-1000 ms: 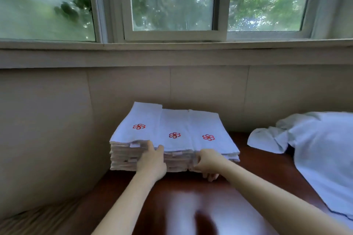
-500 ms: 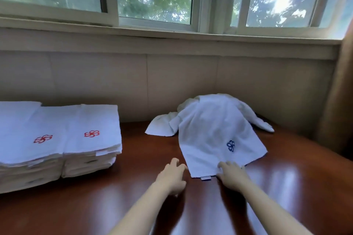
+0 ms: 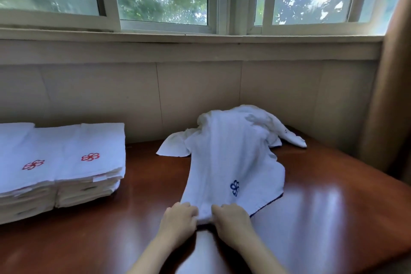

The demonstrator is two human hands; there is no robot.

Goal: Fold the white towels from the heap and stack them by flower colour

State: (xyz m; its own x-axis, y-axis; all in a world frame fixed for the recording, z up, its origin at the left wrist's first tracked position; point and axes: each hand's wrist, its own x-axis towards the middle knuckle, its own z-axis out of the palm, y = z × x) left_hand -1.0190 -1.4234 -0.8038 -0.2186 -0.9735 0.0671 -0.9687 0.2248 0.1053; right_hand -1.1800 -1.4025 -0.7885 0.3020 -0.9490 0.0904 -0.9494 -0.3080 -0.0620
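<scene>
left hand (image 3: 178,218) and right hand (image 3: 231,218) side by side, each gripping the near hem of a white towel (image 3: 229,162) with a blue flower (image 3: 234,187) | towel trails from the heap (image 3: 255,122) at the table's (image 3: 333,218) back right | folded red-flower stacks (image 3: 66,162) sit at the left edge

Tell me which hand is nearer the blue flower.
Right. The right hand grips the towel edge just below the blue flower; the left hand grips it further left.
</scene>
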